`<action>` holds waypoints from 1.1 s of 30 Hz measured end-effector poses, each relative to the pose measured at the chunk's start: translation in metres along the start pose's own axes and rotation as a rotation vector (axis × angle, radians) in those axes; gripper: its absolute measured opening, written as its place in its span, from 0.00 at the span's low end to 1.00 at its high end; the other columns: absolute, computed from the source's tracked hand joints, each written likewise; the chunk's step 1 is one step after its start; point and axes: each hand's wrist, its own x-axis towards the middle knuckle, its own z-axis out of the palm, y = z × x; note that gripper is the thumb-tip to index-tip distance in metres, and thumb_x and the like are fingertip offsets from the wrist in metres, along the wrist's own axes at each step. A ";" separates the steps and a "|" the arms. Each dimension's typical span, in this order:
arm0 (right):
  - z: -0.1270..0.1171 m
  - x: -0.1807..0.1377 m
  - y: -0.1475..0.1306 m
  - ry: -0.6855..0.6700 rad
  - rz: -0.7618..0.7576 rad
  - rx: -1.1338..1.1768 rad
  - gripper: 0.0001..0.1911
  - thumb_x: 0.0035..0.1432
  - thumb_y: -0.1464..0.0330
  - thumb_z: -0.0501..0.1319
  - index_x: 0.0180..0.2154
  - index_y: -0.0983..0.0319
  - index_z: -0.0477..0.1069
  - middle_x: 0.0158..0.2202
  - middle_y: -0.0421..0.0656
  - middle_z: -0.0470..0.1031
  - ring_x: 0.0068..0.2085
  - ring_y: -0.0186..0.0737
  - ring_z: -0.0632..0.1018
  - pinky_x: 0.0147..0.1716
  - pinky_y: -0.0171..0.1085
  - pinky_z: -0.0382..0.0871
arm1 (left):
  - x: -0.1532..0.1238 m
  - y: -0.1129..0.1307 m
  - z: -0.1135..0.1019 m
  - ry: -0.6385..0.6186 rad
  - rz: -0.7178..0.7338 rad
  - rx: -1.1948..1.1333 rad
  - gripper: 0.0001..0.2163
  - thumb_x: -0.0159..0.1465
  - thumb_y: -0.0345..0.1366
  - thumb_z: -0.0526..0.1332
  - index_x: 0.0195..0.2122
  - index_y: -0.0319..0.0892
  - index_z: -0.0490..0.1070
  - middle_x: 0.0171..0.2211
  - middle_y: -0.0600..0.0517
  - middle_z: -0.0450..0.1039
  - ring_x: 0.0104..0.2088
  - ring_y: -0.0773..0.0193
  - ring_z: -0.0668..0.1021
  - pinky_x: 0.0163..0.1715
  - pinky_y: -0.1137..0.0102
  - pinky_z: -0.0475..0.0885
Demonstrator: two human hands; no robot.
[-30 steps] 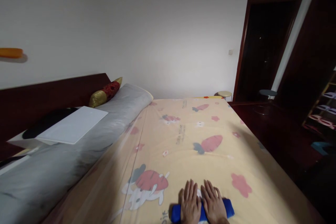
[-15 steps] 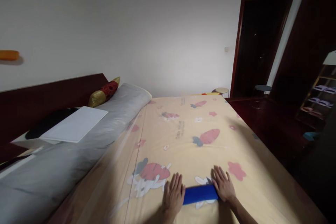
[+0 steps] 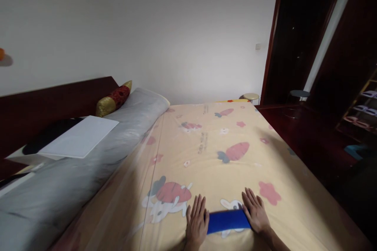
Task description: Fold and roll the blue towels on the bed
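A folded blue cloth [image 3: 228, 221] lies flat on the yellow bed sheet [image 3: 212, 157] with carrot and rabbit prints, near the bed's front edge. My left hand [image 3: 196, 223] rests palm down on the cloth's left end, fingers spread. On the right end lies my right hand [image 3: 255, 212], also flat with the fingers apart. Neither hand grips the cloth; the blue middle shows between them.
A long grey bolster [image 3: 88, 164] runs along the dark headboard [image 3: 44, 104] at left, with a white board [image 3: 78, 142] and a red-gold cushion [image 3: 114, 98] on it. A dark floor, small round stools [image 3: 251, 97], a doorway [image 3: 297, 39] and shelves [image 3: 359, 110] lie to the right.
My hands have slid apart from the middle of the blue cloth to its two ends, uncovering its centre. The view has shifted slightly.
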 end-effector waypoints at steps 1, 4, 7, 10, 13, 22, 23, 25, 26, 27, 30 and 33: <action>0.001 0.000 0.000 -0.003 0.000 0.000 0.31 0.64 0.49 0.38 0.64 0.53 0.48 0.68 0.39 0.44 0.68 0.43 0.46 0.65 0.53 0.44 | 0.000 0.000 0.001 -0.005 0.001 -0.002 0.25 0.67 0.38 0.47 0.65 0.54 0.46 0.65 0.55 0.55 0.64 0.62 0.61 0.63 0.60 0.46; -0.001 0.002 0.001 -0.016 0.003 0.001 0.32 0.64 0.48 0.38 0.64 0.54 0.49 0.68 0.39 0.44 0.68 0.43 0.46 0.65 0.54 0.45 | 0.001 -0.001 0.000 -0.031 -0.003 -0.008 0.24 0.67 0.38 0.47 0.64 0.54 0.48 0.65 0.54 0.57 0.62 0.62 0.64 0.62 0.59 0.51; -0.007 0.002 -0.004 -0.008 0.011 -0.037 0.32 0.64 0.49 0.39 0.63 0.56 0.52 0.68 0.41 0.45 0.68 0.46 0.48 0.65 0.55 0.46 | 0.008 0.001 -0.009 -0.054 -0.026 -0.003 0.23 0.66 0.38 0.47 0.63 0.54 0.51 0.64 0.53 0.58 0.62 0.59 0.65 0.61 0.55 0.52; -0.009 -0.002 -0.020 0.038 0.003 -0.079 0.28 0.65 0.54 0.40 0.63 0.56 0.52 0.68 0.42 0.46 0.68 0.47 0.49 0.64 0.56 0.45 | 0.013 0.013 -0.022 -0.021 -0.026 0.015 0.23 0.65 0.36 0.47 0.63 0.53 0.52 0.64 0.53 0.59 0.63 0.54 0.63 0.61 0.48 0.52; 0.003 -0.012 -0.046 0.104 -0.091 -0.036 0.27 0.66 0.57 0.39 0.64 0.52 0.47 0.67 0.39 0.45 0.67 0.45 0.50 0.64 0.55 0.47 | 0.007 0.043 -0.024 0.071 0.073 0.002 0.26 0.64 0.33 0.48 0.64 0.52 0.48 0.63 0.54 0.60 0.63 0.55 0.63 0.62 0.52 0.53; 0.022 -0.031 -0.083 0.061 -0.225 0.062 0.25 0.66 0.60 0.41 0.64 0.50 0.47 0.66 0.38 0.51 0.66 0.44 0.55 0.63 0.53 0.53 | -0.018 0.094 -0.026 0.122 0.195 -0.069 0.28 0.65 0.34 0.49 0.66 0.48 0.42 0.63 0.55 0.61 0.61 0.63 0.66 0.57 0.65 0.63; 0.015 -0.032 -0.077 0.050 -0.257 0.082 0.26 0.66 0.58 0.41 0.64 0.49 0.47 0.66 0.37 0.52 0.66 0.43 0.56 0.63 0.52 0.53 | -0.017 0.085 -0.034 0.085 0.243 -0.081 0.28 0.65 0.35 0.49 0.66 0.49 0.42 0.64 0.55 0.59 0.61 0.64 0.65 0.57 0.67 0.63; 0.000 -0.036 -0.058 0.029 -0.297 0.114 0.27 0.65 0.55 0.43 0.64 0.48 0.46 0.67 0.38 0.51 0.66 0.43 0.56 0.62 0.51 0.54 | -0.018 0.062 -0.049 0.018 0.309 -0.097 0.29 0.66 0.38 0.50 0.67 0.48 0.41 0.65 0.55 0.56 0.62 0.64 0.64 0.58 0.67 0.63; -0.007 -0.039 -0.046 0.021 -0.297 0.120 0.28 0.65 0.53 0.44 0.65 0.48 0.46 0.67 0.39 0.51 0.66 0.44 0.56 0.62 0.51 0.53 | -0.021 0.050 -0.054 -0.009 0.320 -0.103 0.30 0.65 0.39 0.51 0.67 0.48 0.41 0.65 0.55 0.56 0.62 0.63 0.64 0.58 0.67 0.64; -0.012 -0.043 -0.033 0.016 -0.282 0.119 0.29 0.63 0.52 0.45 0.64 0.48 0.47 0.67 0.39 0.51 0.66 0.45 0.56 0.62 0.52 0.53 | -0.025 0.039 -0.057 -0.034 0.316 -0.108 0.31 0.64 0.38 0.52 0.67 0.48 0.40 0.65 0.55 0.56 0.62 0.63 0.65 0.58 0.66 0.64; -0.023 -0.055 0.000 0.003 -0.198 0.111 0.31 0.61 0.53 0.48 0.64 0.48 0.50 0.67 0.41 0.53 0.66 0.48 0.57 0.61 0.53 0.51 | -0.038 0.014 -0.056 -0.098 0.242 -0.132 0.35 0.60 0.33 0.55 0.67 0.52 0.39 0.64 0.56 0.57 0.62 0.61 0.65 0.58 0.62 0.64; -0.035 -0.058 0.011 -0.042 -0.114 0.120 0.30 0.58 0.57 0.49 0.63 0.49 0.54 0.65 0.42 0.57 0.65 0.48 0.59 0.60 0.53 0.51 | -0.040 0.005 -0.051 -0.169 0.152 -0.182 0.35 0.57 0.30 0.55 0.66 0.56 0.46 0.64 0.57 0.59 0.62 0.60 0.65 0.58 0.60 0.63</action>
